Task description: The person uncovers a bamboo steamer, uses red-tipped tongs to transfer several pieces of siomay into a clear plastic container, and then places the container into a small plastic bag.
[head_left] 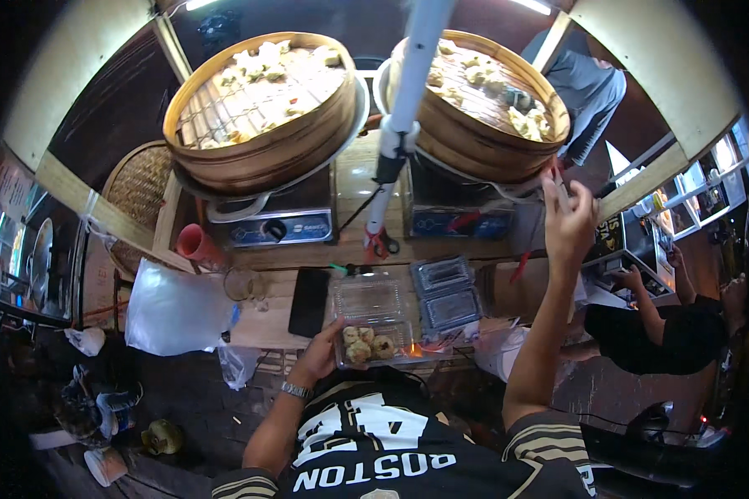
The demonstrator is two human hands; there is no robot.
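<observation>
My left hand (320,354) grips the left side of an opened clear plastic takeaway box (404,337), its lid folded back. Several dumplings (361,344) sit in the box's left part. Stretched out to the right, my right hand (571,208) is at the near right rim of a bamboo steamer (483,141). Its fingers are closed around something narrow and pale that I cannot make out. Groups of dumplings (528,125) lie inside that steamer. A second bamboo steamer (258,154) on the left also has dumplings (266,62) on its slatted base.
A white pole (408,91) rises between the steamers, with scissors (381,244) hanging on it. Burners (283,226) stand below. On the counter are a black phone (310,301), empty plastic boxes (446,291), a red cup (198,243) and plastic bags (175,308). People (666,328) are at the right.
</observation>
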